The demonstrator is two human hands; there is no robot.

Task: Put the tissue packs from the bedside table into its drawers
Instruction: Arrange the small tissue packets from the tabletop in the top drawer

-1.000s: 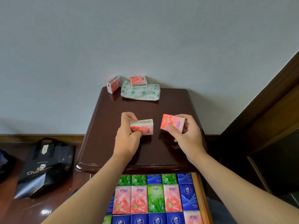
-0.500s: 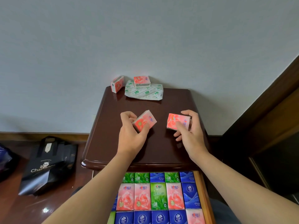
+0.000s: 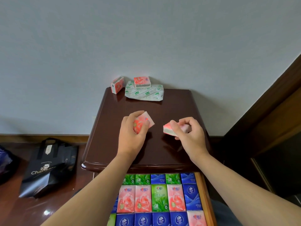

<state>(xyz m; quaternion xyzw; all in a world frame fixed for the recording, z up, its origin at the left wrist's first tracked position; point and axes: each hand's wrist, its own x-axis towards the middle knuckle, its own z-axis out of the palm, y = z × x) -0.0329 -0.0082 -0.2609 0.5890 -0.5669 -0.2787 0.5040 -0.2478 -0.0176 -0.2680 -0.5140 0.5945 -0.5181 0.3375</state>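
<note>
Both pink packs now tilted, left hand (image 3: pixel 132 134) gripping one (image 3: pixel 143 122), right hand (image 3: pixel 189 134) the other (image 3: pixel 168 128).

Your left hand (image 3: pixel 132 134) and right hand (image 3: pixel 189 135) are over the middle of the surface (image 3: pixel 177 108), each holding one tissue pack: left pack (image 3: pixel 144 122), right pack (image 3: pixel 167 129). At 12 o'clock, against the wall, a wrapped bundle (image 3: pixel 145 93) carries one pack (image 3: pixel 142 81); another pack (image 3: pixel 117 84) stands at its 9 o'clock. The open drawer (image 3: pixel 206 198) at 6 o'clock holds packs in rows. A bag (image 3: pixel 48 168) sits on the floor at 8 o'clock.
</note>
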